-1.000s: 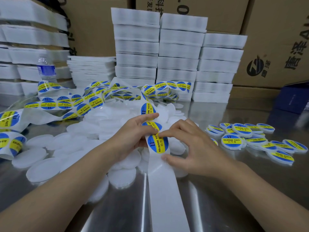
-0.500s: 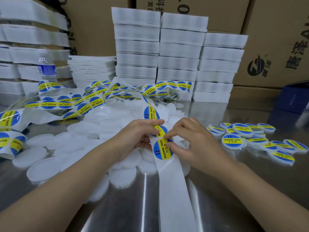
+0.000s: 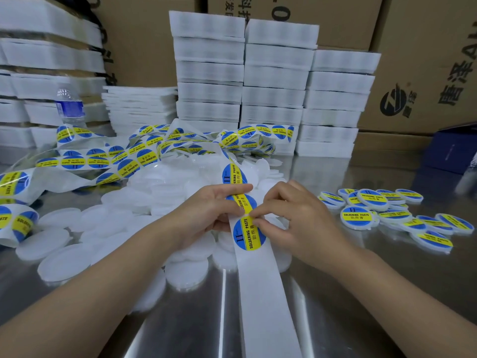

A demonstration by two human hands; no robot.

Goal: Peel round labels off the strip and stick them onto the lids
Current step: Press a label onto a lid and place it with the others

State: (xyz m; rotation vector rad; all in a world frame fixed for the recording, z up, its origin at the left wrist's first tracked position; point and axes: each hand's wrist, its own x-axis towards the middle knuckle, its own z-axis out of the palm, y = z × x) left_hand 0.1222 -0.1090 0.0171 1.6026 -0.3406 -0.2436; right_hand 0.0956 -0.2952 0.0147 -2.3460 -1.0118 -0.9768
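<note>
A long white backing strip (image 3: pixel 265 285) with round blue-and-yellow labels runs from the table's near edge up between my hands. My left hand (image 3: pixel 206 215) grips the strip from the left, its fingers lying across one label. The thumb and forefinger of my right hand (image 3: pixel 291 220) pinch the top edge of the lowest label (image 3: pixel 246 236). Bare white round lids (image 3: pixel 85 239) lie heaped under and to the left of my hands. Several labelled lids (image 3: pixel 371 202) are spread out to the right.
Loops of label strip (image 3: pixel 134 156) tangle across the steel table behind the lids. Stacks of white foam trays (image 3: pixel 273 83) stand at the back, with cardboard boxes (image 3: pixel 426 60) behind them. A water bottle (image 3: pixel 68 104) is at the back left and a dark blue box (image 3: pixel 454 151) at the far right.
The strip has slid toward me, bringing the lowest label down below my hands. My right fingers moved from the strip's side onto that label's top edge.
</note>
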